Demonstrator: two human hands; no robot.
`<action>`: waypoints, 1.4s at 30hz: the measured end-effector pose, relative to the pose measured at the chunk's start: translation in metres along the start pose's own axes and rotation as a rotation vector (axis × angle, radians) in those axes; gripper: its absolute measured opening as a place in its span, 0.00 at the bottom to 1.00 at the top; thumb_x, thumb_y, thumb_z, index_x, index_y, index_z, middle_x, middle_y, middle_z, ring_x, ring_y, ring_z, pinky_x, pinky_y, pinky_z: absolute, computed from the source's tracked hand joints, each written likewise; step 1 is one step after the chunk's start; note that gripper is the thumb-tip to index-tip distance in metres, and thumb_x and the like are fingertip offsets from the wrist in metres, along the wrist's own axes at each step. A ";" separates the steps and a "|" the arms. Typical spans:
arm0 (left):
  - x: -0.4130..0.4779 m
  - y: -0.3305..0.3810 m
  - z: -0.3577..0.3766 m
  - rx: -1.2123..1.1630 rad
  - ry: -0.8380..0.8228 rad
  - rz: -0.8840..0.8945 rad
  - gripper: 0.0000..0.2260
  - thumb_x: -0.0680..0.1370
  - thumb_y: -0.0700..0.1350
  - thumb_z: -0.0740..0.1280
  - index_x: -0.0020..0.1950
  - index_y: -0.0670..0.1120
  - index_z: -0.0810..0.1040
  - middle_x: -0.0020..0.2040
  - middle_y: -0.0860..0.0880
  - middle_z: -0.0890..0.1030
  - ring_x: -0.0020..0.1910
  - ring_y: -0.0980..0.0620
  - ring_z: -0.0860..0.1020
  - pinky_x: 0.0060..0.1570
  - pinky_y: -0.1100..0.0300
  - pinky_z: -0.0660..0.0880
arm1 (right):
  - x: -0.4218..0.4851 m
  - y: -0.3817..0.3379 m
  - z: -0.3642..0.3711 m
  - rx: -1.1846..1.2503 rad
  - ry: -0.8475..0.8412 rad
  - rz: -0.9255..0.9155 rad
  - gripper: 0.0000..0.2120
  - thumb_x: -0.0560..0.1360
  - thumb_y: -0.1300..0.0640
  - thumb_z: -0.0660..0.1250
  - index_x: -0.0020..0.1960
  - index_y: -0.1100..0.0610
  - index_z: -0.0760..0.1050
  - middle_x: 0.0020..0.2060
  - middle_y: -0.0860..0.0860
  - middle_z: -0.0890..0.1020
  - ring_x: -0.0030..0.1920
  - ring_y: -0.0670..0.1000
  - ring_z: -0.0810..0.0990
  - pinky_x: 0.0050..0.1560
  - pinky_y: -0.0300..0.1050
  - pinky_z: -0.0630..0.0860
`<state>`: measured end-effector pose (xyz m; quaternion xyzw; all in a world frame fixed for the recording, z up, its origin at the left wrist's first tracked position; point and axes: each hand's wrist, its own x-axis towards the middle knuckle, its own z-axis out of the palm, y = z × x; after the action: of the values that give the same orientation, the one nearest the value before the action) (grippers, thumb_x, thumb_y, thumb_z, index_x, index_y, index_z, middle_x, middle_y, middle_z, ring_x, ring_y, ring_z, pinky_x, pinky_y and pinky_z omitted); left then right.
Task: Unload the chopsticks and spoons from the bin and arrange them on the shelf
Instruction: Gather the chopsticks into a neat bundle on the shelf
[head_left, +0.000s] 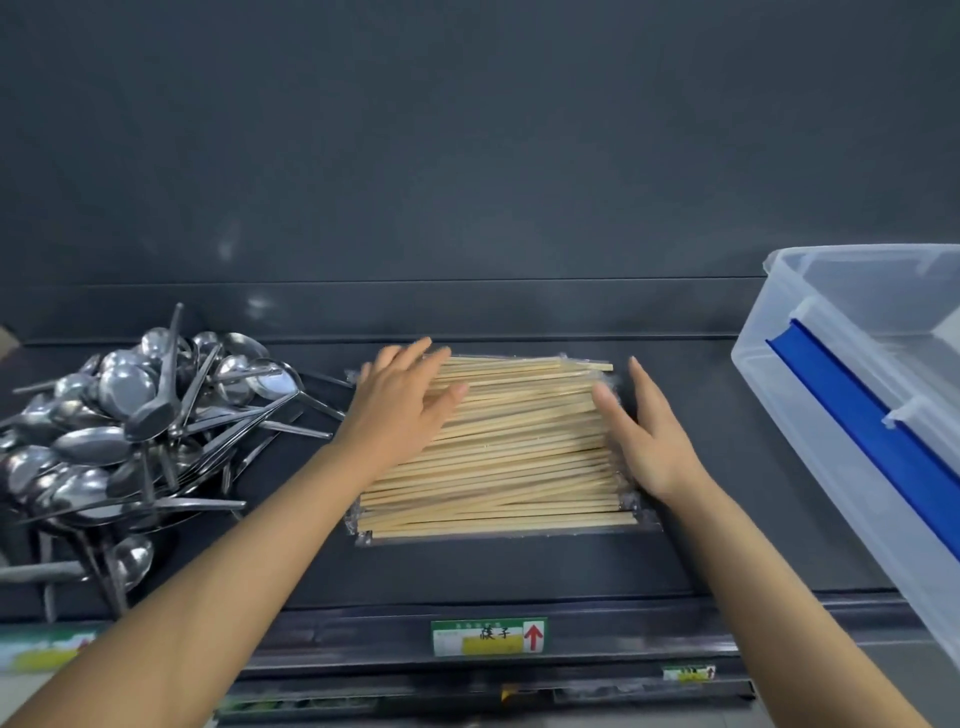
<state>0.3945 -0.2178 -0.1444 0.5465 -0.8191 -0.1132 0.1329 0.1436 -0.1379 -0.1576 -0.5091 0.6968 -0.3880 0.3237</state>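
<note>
A flat stack of pale wooden chopsticks in clear wrappers lies across the middle of the dark shelf. My left hand rests flat on the stack's left end, fingers straight. At the stack's right end, my right hand presses against the chopstick tips with straight fingers. A heap of shiny metal spoons sits on the shelf's left side. The clear plastic bin, with a blue strip on its side, stands tilted at the right.
The shelf's dark back panel rises behind everything. A green price label with a red arrow sits on the shelf's front rail below the chopsticks. Other labels show at the left and lower right.
</note>
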 end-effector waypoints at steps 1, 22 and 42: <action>0.007 -0.004 0.000 0.026 0.014 -0.042 0.30 0.79 0.64 0.52 0.77 0.50 0.57 0.78 0.50 0.57 0.76 0.49 0.54 0.72 0.46 0.51 | 0.012 -0.004 0.001 -0.024 0.011 0.021 0.37 0.77 0.36 0.56 0.78 0.52 0.49 0.76 0.46 0.57 0.76 0.47 0.53 0.75 0.45 0.50; 0.026 -0.010 0.006 0.142 -0.288 -0.056 0.31 0.78 0.68 0.40 0.78 0.57 0.49 0.79 0.52 0.46 0.77 0.51 0.46 0.74 0.51 0.42 | 0.052 0.001 0.010 -0.293 -0.177 -0.058 0.27 0.81 0.42 0.53 0.77 0.51 0.57 0.77 0.47 0.55 0.76 0.43 0.50 0.75 0.47 0.36; -0.061 0.005 0.005 0.269 -0.145 0.375 0.55 0.61 0.82 0.53 0.78 0.53 0.40 0.78 0.54 0.43 0.76 0.57 0.41 0.74 0.52 0.35 | -0.031 0.003 0.009 -0.547 -0.103 -0.268 0.41 0.73 0.30 0.43 0.78 0.50 0.37 0.77 0.45 0.40 0.75 0.43 0.35 0.73 0.41 0.38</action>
<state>0.4109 -0.1591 -0.1530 0.3882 -0.9213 -0.0153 0.0185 0.1579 -0.1090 -0.1631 -0.6835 0.6848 -0.1992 0.1556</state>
